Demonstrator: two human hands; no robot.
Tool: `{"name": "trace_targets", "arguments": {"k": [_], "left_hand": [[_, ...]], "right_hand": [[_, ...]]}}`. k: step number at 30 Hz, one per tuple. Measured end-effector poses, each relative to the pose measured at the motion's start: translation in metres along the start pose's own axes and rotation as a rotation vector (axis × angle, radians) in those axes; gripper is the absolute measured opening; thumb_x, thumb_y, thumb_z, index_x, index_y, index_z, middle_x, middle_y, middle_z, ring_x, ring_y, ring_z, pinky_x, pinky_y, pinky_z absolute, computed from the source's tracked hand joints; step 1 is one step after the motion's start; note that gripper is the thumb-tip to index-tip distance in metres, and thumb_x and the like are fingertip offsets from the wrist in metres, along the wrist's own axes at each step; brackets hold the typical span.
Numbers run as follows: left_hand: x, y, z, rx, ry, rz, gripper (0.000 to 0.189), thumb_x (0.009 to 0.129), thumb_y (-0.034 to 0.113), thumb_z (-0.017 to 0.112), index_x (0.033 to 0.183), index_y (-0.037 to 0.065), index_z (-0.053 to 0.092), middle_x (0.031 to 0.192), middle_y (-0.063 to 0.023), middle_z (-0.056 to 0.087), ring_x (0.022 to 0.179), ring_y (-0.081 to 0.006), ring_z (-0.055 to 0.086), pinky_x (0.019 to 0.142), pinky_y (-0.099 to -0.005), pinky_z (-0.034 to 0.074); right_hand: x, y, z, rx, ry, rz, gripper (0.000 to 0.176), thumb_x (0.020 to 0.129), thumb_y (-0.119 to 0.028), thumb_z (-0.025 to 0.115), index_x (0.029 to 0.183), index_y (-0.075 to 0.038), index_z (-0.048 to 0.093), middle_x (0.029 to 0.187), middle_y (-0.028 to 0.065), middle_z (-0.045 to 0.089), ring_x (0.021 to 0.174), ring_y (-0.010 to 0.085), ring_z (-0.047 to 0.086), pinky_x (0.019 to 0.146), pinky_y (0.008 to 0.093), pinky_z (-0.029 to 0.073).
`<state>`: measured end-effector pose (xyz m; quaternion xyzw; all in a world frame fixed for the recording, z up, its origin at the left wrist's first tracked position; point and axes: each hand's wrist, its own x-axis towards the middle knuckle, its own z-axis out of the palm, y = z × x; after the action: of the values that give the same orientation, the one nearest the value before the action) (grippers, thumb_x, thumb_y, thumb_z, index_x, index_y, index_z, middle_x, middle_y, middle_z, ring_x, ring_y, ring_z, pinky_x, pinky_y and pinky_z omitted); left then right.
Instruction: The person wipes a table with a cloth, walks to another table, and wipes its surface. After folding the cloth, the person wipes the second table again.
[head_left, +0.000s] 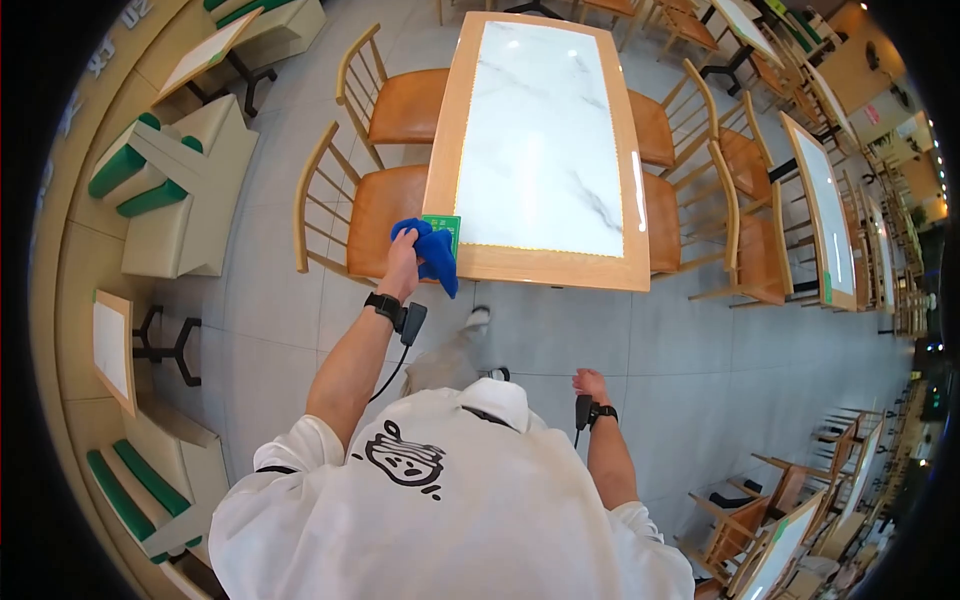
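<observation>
My left hand (402, 262) is closed on a blue cloth (436, 258), which hangs from the fingers at the near left corner of a wood-edged table (560, 270) with a white marbled top. Part of a green card (452, 228) shows on that corner beside the cloth. Lower on the right, my right hand (590, 383) is held over the grey floor, away from the table, with its fingers loosely apart and nothing in them. Both wrists carry a black band with a small device.
Chairs with brown seats stand on the left (385, 215) and right (655, 225) of the table. Cream and green booth seats (215, 190) line the left side. Further tables (835, 285) and chairs fill the right. Grey tiled floor (680, 340) lies before the table.
</observation>
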<state>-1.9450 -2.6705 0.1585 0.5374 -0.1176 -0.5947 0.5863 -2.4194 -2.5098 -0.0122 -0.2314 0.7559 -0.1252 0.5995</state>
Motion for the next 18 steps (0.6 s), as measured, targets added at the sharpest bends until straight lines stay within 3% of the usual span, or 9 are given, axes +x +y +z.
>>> {"name": "trace_targets", "arguments": {"k": [3, 5, 6, 8, 9, 11, 14, 16, 18], "left_hand": [[0.040, -0.023, 0.005, 0.279, 0.099, 0.052, 0.022, 0.097, 0.020, 0.045, 0.109, 0.008, 0.057, 0.100, -0.0084, 0.063, 0.094, -0.0210, 0.060, 0.084, -0.0361, 0.047], [0.082, -0.062, -0.009, 0.803, 0.114, 0.385, 0.025, 0.094, 0.020, 0.048, 0.111, 0.004, 0.057, 0.100, -0.0122, 0.065, 0.096, -0.0251, 0.061, 0.084, -0.0351, 0.047], [0.097, -0.074, -0.013, 0.879, 0.042, 0.346, 0.032, 0.091, 0.022, 0.051, 0.118, 0.004, 0.056, 0.118, -0.0181, 0.060, 0.113, -0.0298, 0.055, 0.098, -0.0428, 0.039], [0.098, -0.091, 0.013, 1.212, 0.162, 0.365, 0.040, 0.090, 0.025, 0.051, 0.126, 0.007, 0.054, 0.141, -0.0190, 0.043, 0.135, -0.0314, 0.035, 0.111, -0.0543, 0.020], [0.100, -0.095, 0.025, 1.209, 0.154, 0.346, 0.040, 0.090, 0.025, 0.051, 0.126, 0.007, 0.054, 0.141, -0.0190, 0.043, 0.135, -0.0314, 0.035, 0.111, -0.0543, 0.020], [0.106, -0.105, 0.046, 1.322, 0.111, 0.342, 0.048, 0.089, 0.029, 0.053, 0.133, 0.010, 0.051, 0.152, -0.0194, 0.025, 0.143, -0.0344, 0.015, 0.111, -0.0629, 0.002], [0.100, -0.117, 0.078, 1.479, 0.032, 0.413, 0.054, 0.087, 0.031, 0.056, 0.137, 0.012, 0.048, 0.153, -0.0215, 0.021, 0.143, -0.0396, 0.013, 0.110, -0.0633, 0.004], [0.095, -0.121, 0.099, 1.528, -0.038, 0.480, 0.056, 0.086, 0.032, 0.057, 0.137, 0.013, 0.047, 0.153, -0.0234, 0.019, 0.143, -0.0415, 0.012, 0.111, -0.0631, 0.003], [0.089, -0.116, 0.121, 1.523, -0.156, 0.416, 0.059, 0.086, 0.031, 0.056, 0.139, 0.010, 0.045, 0.154, -0.0254, 0.015, 0.143, -0.0425, 0.010, 0.110, -0.0636, 0.002]], "right_hand": [[0.011, -0.045, 0.001, 0.051, 0.005, -0.061, 0.024, 0.088, -0.025, 0.058, 0.101, -0.005, 0.061, 0.082, 0.0051, 0.064, 0.066, 0.0151, 0.060, 0.052, 0.0308, 0.048], [0.014, -0.077, -0.002, 0.057, 0.015, -0.036, 0.024, 0.089, -0.025, 0.058, 0.101, -0.005, 0.061, 0.082, 0.0052, 0.064, 0.067, 0.0147, 0.060, 0.051, 0.0303, 0.047], [0.018, -0.092, -0.010, 0.065, 0.024, -0.020, 0.024, 0.090, -0.025, 0.057, 0.102, -0.005, 0.061, 0.081, 0.0053, 0.063, 0.067, 0.0143, 0.059, 0.051, 0.0298, 0.047], [0.029, -0.107, -0.035, 0.025, -0.002, -0.001, 0.027, 0.091, -0.029, 0.057, 0.106, -0.007, 0.060, 0.086, 0.0054, 0.065, 0.070, 0.0154, 0.060, 0.056, 0.0327, 0.049], [0.037, -0.115, -0.044, 0.006, -0.047, -0.016, 0.030, 0.091, -0.032, 0.056, 0.110, -0.009, 0.059, 0.091, 0.0056, 0.066, 0.073, 0.0164, 0.061, 0.061, 0.0357, 0.051], [0.054, -0.127, -0.067, 0.064, 0.051, -0.009, 0.029, 0.091, -0.033, 0.056, 0.109, -0.009, 0.058, 0.089, 0.0052, 0.065, 0.073, 0.0169, 0.060, 0.061, 0.0362, 0.051], [0.078, -0.133, -0.085, 0.278, 0.408, -0.125, 0.034, 0.091, -0.029, 0.057, 0.115, -0.006, 0.053, 0.083, 0.0056, 0.057, 0.066, 0.0142, 0.056, 0.050, 0.0305, 0.046], [0.109, -0.138, -0.098, 0.359, 0.464, -0.136, 0.037, 0.091, -0.030, 0.055, 0.118, -0.005, 0.049, 0.084, 0.0054, 0.055, 0.068, 0.0148, 0.055, 0.050, 0.0327, 0.047], [0.094, -0.179, -0.086, 0.381, 0.435, -0.102, 0.039, 0.090, -0.031, 0.055, 0.118, -0.004, 0.049, 0.087, 0.0056, 0.056, 0.069, 0.0151, 0.055, 0.049, 0.0334, 0.047]]}}
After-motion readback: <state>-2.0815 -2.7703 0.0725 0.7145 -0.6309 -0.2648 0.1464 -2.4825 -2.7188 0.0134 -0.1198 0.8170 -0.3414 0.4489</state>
